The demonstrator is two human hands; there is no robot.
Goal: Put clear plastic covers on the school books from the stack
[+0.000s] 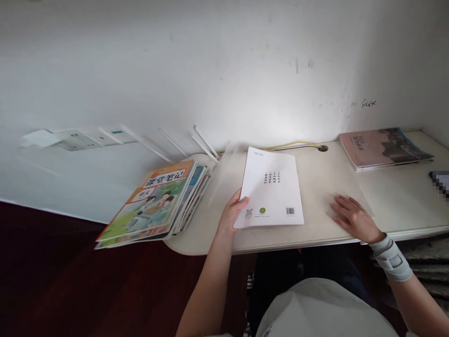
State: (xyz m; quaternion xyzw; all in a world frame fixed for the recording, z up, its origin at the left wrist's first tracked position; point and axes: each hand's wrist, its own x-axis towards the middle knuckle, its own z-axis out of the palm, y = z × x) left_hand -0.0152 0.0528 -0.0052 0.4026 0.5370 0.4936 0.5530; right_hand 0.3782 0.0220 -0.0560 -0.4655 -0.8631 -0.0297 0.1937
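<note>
My left hand (pixel 235 211) grips the lower left edge of a white booklet (pixel 271 187), thumb on top. Its printed side faces up, with a few columns of handwritten-style characters, a green round mark, a QR code and a barcode. The booklet is over the desk (pixel 205 229); whether it rests fully on the surface I cannot tell. Beneath it spreads what looks like a transparent plastic sheet (pixel 321 187), its edges showing left of the booklet and by my right hand. My right hand (pixel 354 219), with a grey wrist brace (pixel 392 258), lies flat with fingers spread on this sheet.
A stack of books (pixel 150 206) with a colourful cover overhangs the desk's left end. Behind it stands a white device with several antennas (pixel 206 142). Books with a pink cover (pixel 368 147) lie at the back right, near a dark object (pixel 440 182). A yellow cable (pixel 294 144) runs along the wall.
</note>
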